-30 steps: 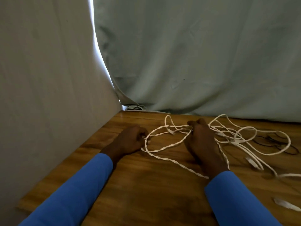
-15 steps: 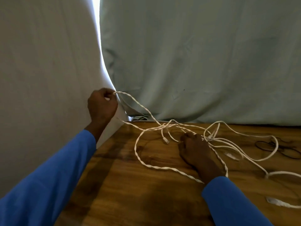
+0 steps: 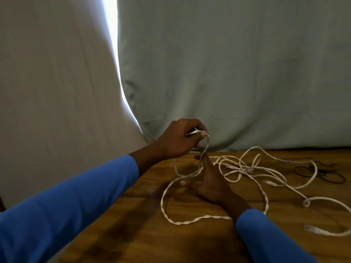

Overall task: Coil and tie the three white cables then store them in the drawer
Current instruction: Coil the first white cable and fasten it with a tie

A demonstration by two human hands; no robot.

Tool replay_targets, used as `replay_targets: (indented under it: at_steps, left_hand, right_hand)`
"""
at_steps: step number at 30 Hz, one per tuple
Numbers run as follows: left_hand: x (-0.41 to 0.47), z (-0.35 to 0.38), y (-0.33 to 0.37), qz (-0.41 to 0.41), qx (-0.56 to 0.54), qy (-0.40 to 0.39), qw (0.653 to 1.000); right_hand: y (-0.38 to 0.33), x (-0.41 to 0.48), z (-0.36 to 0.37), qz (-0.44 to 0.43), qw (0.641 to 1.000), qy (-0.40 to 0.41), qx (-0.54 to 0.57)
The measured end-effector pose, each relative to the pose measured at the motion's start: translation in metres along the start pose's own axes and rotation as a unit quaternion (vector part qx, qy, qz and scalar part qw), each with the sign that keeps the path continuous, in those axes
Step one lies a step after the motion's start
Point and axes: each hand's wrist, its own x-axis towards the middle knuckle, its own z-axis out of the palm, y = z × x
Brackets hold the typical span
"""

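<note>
Left hand [image 3: 182,138] is up off the wooden table [image 3: 123,240], thumb and fingers pinching the twisted white cable [image 3: 190,222] near one end, likely lifting it clear of the tangle to start a coil. Right hand [image 3: 208,180] sits low, fingers extended, gripping nothing; the strand runs past its fingertips, probably as a guide. Cable is a two-strand twist with one slack loop in front. Other white cables [image 3: 252,168] sprawl tangled on the right, near black elastic bands [image 3: 322,174]. No drawer in view.
</note>
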Motion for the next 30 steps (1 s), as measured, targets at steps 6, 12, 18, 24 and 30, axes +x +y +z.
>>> replay_targets:
  at_steps: [6,12,18,24,30]
  left_hand:
    - [0.007,0.020,0.038,-0.126,-0.228,0.117,0.958]
    - [0.045,-0.057,0.016,-0.203,-0.224,0.389,0.870]
    - [0.036,-0.133,-0.014,-0.209,-0.093,0.474,0.850]
    - [0.008,-0.073,-0.017,-0.122,0.272,0.221,0.929]
    - [-0.004,0.050,-0.053,-0.088,0.371,-0.150,0.912]
  right_hand:
    - [0.001,0.001,0.009,0.023,0.996,0.031,-0.081]
    - [0.014,0.001,-0.002,0.008,0.988,0.078,-0.136]
    - [0.024,0.005,-0.010,0.036,0.986,0.115,-0.117]
    - [0.028,0.014,-0.003,0.029,0.984,0.131,-0.121]
    - [0.034,0.013,-0.003,0.015,0.987,0.118,-0.110]
